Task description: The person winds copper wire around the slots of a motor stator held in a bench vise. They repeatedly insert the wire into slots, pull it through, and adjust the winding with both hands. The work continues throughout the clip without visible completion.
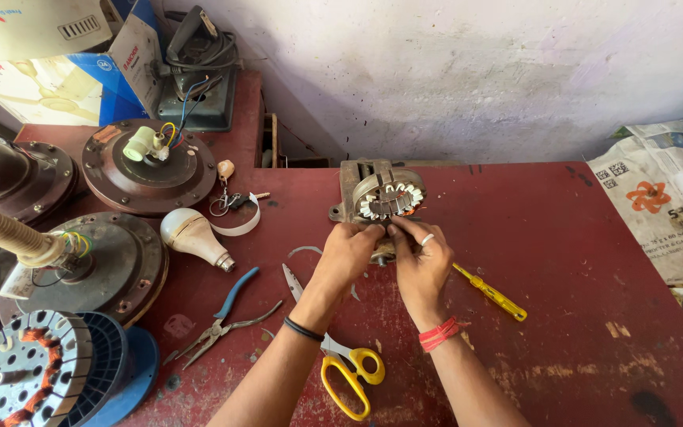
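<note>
While left hand (347, 255) and right hand (420, 265) pinch small motor (381, 198) | fingertips hidden | scissors (349, 375) half-covered

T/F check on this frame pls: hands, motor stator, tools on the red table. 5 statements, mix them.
1. Both hands, left hand and right hand, touch the small motor stator. True.
2. The yellow-handled scissors lie on the red table near the left forearm. True.
3. The yellow screwdriver is held in the right hand. False: it lies on the table beside that hand.
4. The blue-handled pliers lie right of the right hand. False: they lie left of the left arm.
5. The white light bulb is screwed into a socket. False: it lies loose on the table.
</note>
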